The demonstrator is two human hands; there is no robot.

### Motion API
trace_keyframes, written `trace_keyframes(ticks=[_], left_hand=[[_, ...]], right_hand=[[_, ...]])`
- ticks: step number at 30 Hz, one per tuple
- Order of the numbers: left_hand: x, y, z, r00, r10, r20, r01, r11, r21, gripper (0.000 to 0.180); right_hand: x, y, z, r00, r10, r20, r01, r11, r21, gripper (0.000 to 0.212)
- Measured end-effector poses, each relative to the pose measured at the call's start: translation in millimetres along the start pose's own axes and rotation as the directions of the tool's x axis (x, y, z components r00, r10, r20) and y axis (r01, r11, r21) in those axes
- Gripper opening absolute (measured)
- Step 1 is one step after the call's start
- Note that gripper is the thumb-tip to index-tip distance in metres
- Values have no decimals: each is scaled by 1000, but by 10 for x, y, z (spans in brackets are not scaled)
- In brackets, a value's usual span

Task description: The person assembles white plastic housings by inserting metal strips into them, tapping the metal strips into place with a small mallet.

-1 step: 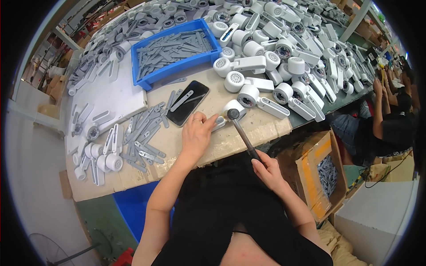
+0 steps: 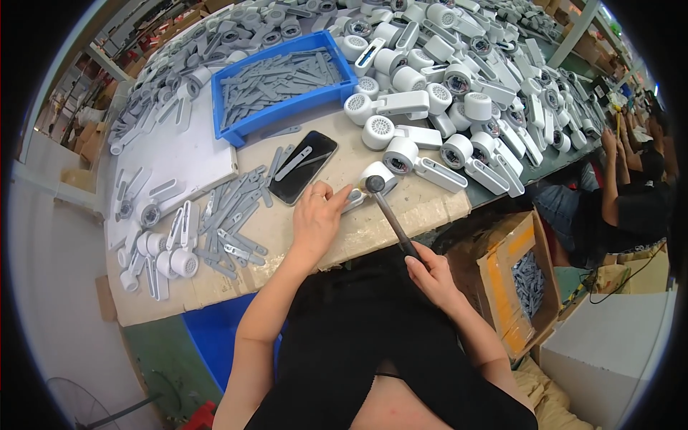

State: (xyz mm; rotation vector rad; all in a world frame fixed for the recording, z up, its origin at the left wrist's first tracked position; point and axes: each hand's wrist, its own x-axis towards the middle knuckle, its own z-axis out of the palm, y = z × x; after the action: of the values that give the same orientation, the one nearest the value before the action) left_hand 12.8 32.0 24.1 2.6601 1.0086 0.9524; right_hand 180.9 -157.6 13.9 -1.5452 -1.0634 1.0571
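Observation:
My right hand point(image 2: 432, 276) is closed round the dark grip of a hammer point(image 2: 390, 217). The round dark hammer head is over a white handheld fan body point(image 2: 373, 170) near the table's front edge, covering part of it. Whether the hammer touches the fan I cannot tell. The closed fingers of my left hand point(image 2: 317, 222) hold the fan's handle from the left and hide much of it. Beyond my left hand a black phone point(image 2: 307, 172) lies with a grey strip point(image 2: 294, 162) on top. More loose grey strips point(image 2: 233, 208) are heaped to its left.
A blue tray point(image 2: 287, 111) of grey strips stands behind the phone. White fan bodies point(image 2: 398, 104) pile up at the back and right; a smaller group point(image 2: 168, 261) lies at the left. A cardboard box point(image 2: 505, 287) with grey parts stands at lower right. Another person point(image 2: 609, 193) sits at the far right.
The hammer and my right hand have shifted very slightly left. My left hand and the fan body look unmoved.

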Motion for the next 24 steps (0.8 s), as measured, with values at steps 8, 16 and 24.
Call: trace_keyframes(ticks=[8, 16, 24], left_hand=[[-23, -69, 87, 965, -261, -35, 228, 895, -382, 14], [-73, -61, 109, 917, -387, 94, 366, 727, -581, 9], [-81, -81, 111, 921, -383, 71, 355, 749, -560, 10]], right_hand=[[95, -240, -46, 999, 15, 32, -10, 989, -147, 31], [105, -313, -122, 1000, -29, 12, 31, 960, -278, 27], [185, -382, -124, 989, 112, 93, -72, 930, -360, 30]])
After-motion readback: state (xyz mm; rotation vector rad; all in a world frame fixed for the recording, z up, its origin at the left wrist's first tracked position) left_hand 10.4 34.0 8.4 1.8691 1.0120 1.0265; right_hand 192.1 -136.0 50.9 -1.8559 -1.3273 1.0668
